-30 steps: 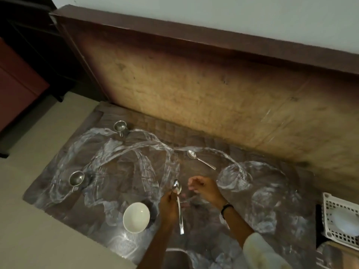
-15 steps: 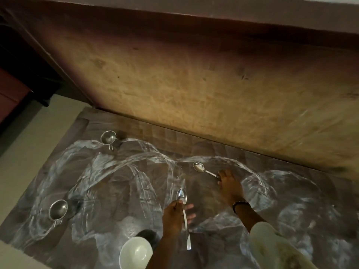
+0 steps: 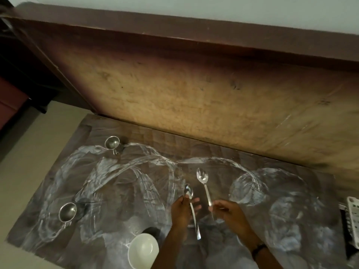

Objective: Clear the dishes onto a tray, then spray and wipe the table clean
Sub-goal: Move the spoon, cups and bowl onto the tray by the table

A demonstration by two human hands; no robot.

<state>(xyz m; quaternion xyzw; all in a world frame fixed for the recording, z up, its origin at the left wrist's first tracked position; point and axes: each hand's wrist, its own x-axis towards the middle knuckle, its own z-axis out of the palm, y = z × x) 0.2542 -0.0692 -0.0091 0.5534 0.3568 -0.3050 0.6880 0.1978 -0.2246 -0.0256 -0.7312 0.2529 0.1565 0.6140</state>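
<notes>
My left hand (image 3: 181, 210) grips a steel spoon (image 3: 188, 191) by its handle, bowl pointing away from me. Just to its right, my right hand (image 3: 230, 213) pinches the handle of a second steel spoon (image 3: 202, 178), lifted off the table with its bowl up and forward. A white bowl (image 3: 142, 251) sits at the near edge, left of my left arm. Two steel cups stand on the left side, one far (image 3: 112, 142) and one near (image 3: 67, 211). The dark table (image 3: 126, 191) is smeared with white streaks.
A white slotted plastic tray (image 3: 352, 214) shows at the right edge of the table. A large wooden board (image 3: 194, 94) leans along the table's far side. Pale floor (image 3: 25, 162) lies to the left.
My right hand reached to the far spoon, took hold of its handle and brought it back toward me beside the left hand's spoon. The left hand kept its spoon.
</notes>
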